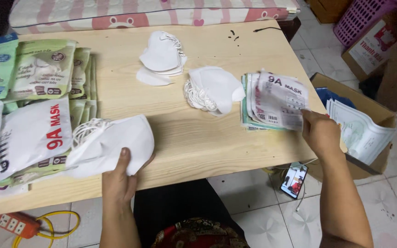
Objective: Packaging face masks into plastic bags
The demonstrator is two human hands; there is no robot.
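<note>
My left hand [119, 180] grips the near edge of a stack of white folded face masks [111, 142] lying on the light wooden table [184, 138]. My right hand [320, 133] rests at the table's right edge, its fingers on a fanned pile of printed mask pouches [274, 100]. Between the hands lie two other heaps of white masks, one in the middle [212, 89] and one farther back [162, 57].
Stacks of green and white mask packets [33, 105] cover the table's left side. A cardboard box [368, 115] with more packets stands on the floor at the right, with a phone [294, 180] beside it. An orange power strip [18, 224] lies at the lower left.
</note>
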